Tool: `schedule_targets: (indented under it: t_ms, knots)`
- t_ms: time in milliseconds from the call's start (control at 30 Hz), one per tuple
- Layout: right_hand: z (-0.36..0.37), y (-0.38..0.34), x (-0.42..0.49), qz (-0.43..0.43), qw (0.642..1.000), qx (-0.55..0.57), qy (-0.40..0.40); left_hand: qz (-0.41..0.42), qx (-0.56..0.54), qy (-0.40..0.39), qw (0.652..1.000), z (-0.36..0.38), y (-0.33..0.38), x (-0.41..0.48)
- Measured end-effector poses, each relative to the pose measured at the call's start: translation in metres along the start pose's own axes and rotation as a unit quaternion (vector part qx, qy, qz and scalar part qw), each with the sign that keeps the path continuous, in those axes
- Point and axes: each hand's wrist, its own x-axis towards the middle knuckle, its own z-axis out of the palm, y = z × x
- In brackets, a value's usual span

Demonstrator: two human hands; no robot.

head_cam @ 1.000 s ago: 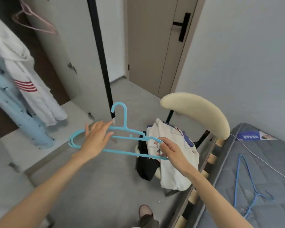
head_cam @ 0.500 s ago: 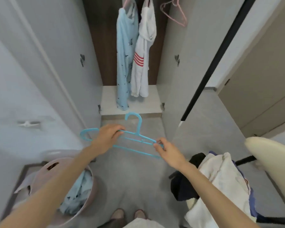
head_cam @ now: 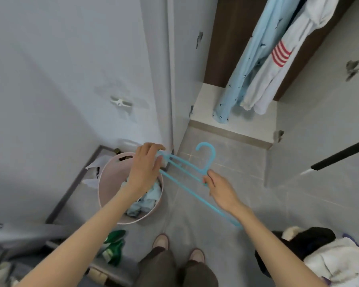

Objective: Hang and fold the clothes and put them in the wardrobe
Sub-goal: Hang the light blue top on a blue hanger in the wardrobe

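While the light-blue plastic hanger (head_cam: 213, 157) is gripped by left hand (head_cam: 145, 170) and right hand (head_cam: 222, 191) (round pink basket (head_cam: 110, 175) beneath left fingers (head_cam: 151, 146)), one should be freed.

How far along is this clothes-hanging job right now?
Done: a light blue garment and a white garment with red stripes hang in the wardrobe. In hand: the left hand and right hand hold an empty blue hanger, no clothing on it yet. Left: clothes lie in the pink basket, and a pile of clothes sits at lower right, so it looks well short of finished.
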Motion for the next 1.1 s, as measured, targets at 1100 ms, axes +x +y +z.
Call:
schedule_targets:
  t_ms: [1100]
  knots:
    - [0.301,0.204,0.185,0.121,0.976,0.167,0.062,-0.426,-0.062,-0.212,0.877,0.357,-0.42,-0.094]
